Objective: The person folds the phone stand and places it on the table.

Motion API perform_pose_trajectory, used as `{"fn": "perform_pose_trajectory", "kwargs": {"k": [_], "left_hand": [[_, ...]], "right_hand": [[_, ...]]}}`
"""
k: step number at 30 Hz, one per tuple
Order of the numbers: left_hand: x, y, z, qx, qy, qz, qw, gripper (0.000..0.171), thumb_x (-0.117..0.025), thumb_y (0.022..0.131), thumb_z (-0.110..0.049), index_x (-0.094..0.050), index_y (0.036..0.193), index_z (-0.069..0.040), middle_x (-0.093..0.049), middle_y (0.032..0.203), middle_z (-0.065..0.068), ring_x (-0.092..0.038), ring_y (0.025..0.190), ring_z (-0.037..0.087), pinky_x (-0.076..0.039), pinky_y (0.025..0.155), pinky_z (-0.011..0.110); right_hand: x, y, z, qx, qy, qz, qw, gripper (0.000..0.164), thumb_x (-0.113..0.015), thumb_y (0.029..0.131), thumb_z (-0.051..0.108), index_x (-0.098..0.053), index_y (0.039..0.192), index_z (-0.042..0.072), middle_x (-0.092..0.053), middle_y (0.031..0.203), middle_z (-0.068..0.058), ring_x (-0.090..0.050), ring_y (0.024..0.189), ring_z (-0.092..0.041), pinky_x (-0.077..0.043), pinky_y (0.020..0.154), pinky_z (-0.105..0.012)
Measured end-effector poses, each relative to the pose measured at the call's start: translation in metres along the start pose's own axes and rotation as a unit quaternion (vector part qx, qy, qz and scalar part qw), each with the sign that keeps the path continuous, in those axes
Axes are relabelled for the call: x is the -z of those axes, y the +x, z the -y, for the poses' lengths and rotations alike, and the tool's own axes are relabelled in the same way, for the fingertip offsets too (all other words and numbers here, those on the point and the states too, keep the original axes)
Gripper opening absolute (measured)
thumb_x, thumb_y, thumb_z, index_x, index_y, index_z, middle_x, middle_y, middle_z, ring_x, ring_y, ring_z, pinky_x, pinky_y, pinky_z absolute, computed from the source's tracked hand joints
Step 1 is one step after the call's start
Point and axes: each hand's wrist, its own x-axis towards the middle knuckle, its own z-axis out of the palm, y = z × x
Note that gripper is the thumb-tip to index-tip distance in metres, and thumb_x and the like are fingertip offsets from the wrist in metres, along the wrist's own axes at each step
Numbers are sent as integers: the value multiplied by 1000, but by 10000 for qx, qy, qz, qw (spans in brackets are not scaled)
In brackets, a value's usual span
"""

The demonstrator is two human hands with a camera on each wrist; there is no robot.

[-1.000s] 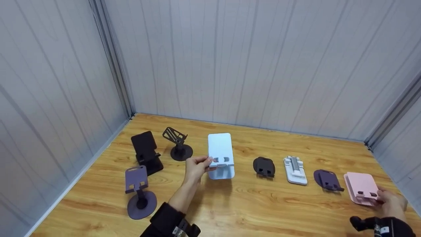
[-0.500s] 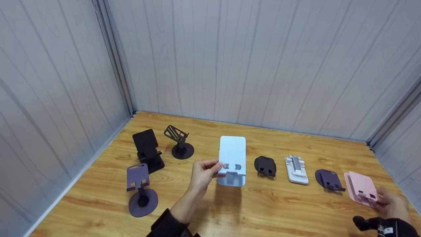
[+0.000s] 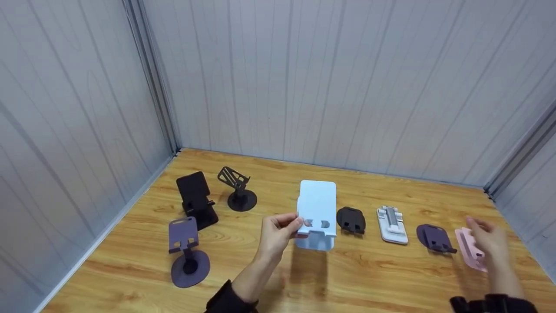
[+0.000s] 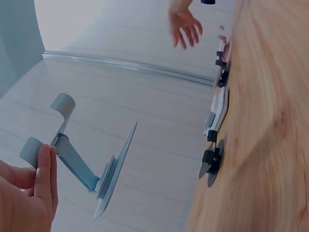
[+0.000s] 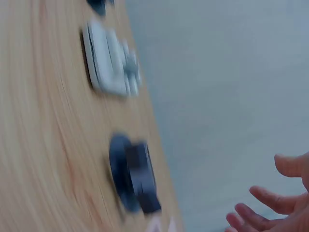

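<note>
My left hand [image 3: 276, 234] pinches the lower left edge of a pale blue phone stand [image 3: 319, 200], its back plate tilted up. A shadow lies on the wood below it. In the left wrist view, the stand's hinged arm [image 4: 77, 164] and round-cornered base show from the side, apart from the table. My right hand [image 3: 491, 245] is over a folded pink phone stand [image 3: 465, 245], hiding much of it. Its fingers [image 5: 275, 199] are spread and hold nothing in the right wrist view, which is blurred.
Folded stands lie in a row: a black one [image 3: 351, 220], a white one [image 3: 392, 226] and a purple one [image 3: 435, 239]. Unfolded at left are a black stand [image 3: 193, 189], a slotted black stand [image 3: 242, 200] and a purple stand [image 3: 190, 269]. Pale panels [image 3: 321, 87] wall the table.
My left hand has carried the pale blue stand to the right and slightly nearer. My right hand has let go of the pink stand and risen up and left over it.
</note>
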Motion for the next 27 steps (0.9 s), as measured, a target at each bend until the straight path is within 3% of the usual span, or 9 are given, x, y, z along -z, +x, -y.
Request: {"fn": "perform_pose_trajectory", "kwargs": {"k": [2, 3, 5, 8, 13, 20, 23, 27], "left_hand": [[-2, -1, 0, -21, -26, 15, 10000, 24, -63, 100, 15, -64, 117, 31, -80, 85, 5, -71, 70, 3, -66, 69, 20], [-4, -2, 1, -12, -55, 15, 10000, 24, -63, 100, 15, -64, 117, 31, -80, 85, 5, -71, 70, 3, -66, 68, 21], [-7, -3, 1, -11, -102, 13, 9999, 24, -63, 100, 15, -64, 117, 31, -80, 86, 7, -72, 70, 3, -66, 69, 21], [-11, -4, 3, -13, -204, 30, 9998, 25, -63, 99, 16, -63, 118, 31, -81, 87, 9, -72, 70, 3, -67, 69, 22], [-17, -5, 6, -32, -264, 85, 9996, 24, -63, 100, 15, -64, 118, 30, -81, 85, 9, -73, 72, 4, -67, 70, 23], [-25, -4, 15, 97, -229, 21, 9997, 22, -64, 99, 15, -67, 116, 29, -81, 87, 11, -72, 73, 4, -67, 70, 24], [-29, -4, 19, 152, -244, -12, 9996, 22, -65, 99, 15, -67, 116, 29, -81, 87, 10, -72, 72, 4, -67, 70, 24], [-32, -3, 24, 199, -241, -37, 9995, 22, -65, 98, 16, -67, 116, 29, -79, 87, 7, -70, 72, 4, -67, 68, 23]], "right_hand": [[-23, -8, 5, 360, 295, 242, 9986, 66, -44, 116, 30, -29, 160, -18, -69, 98, 14, -58, 82, 11, -56, 76, -12], [-35, -13, 8, 501, 475, 366, 9969, 62, -46, 116, 27, -34, 157, -18, -65, 92, 24, -60, 81, 12, -57, 77, -11], [-62, -26, 13, 737, 905, 543, 9917, 48, -50, 116, 19, -48, 149, -16, -63, 86, 31, -62, 81, 13, -59, 78, -11], [-97, -45, 21, 971, 1187, 735, 9854, 34, -52, 115, 10, -59, 139, -14, -72, 90, 21, -69, 84, 5, -63, 81, -17], [-140, -71, 31, 1078, 1254, 1329, 9772, 37, -50, 115, 5, -53, 143, -18, -78, 103, 3, -73, 89, -5, -65, 85, -24], [-173, -93, 35, 1228, 1313, 2386, 9543, 49, -49, 115, 9, -39, 150, -24, -77, 123, -8, -73, 96, -6, -65, 88, -27], [-183, -97, 36, 1155, 1438, 2672, 9458, 54, -47, 115, 7, -28, 152, -28, -73, 128, -14, -72, 97, -5, -65, 87, -26], [-194, -101, 36, 1208, 1605, 2850, 9372, 56, -43, 111, 1, -21, 151, -32, -69, 133, -31, -71, 100, -6, -65, 86, -28]]}}
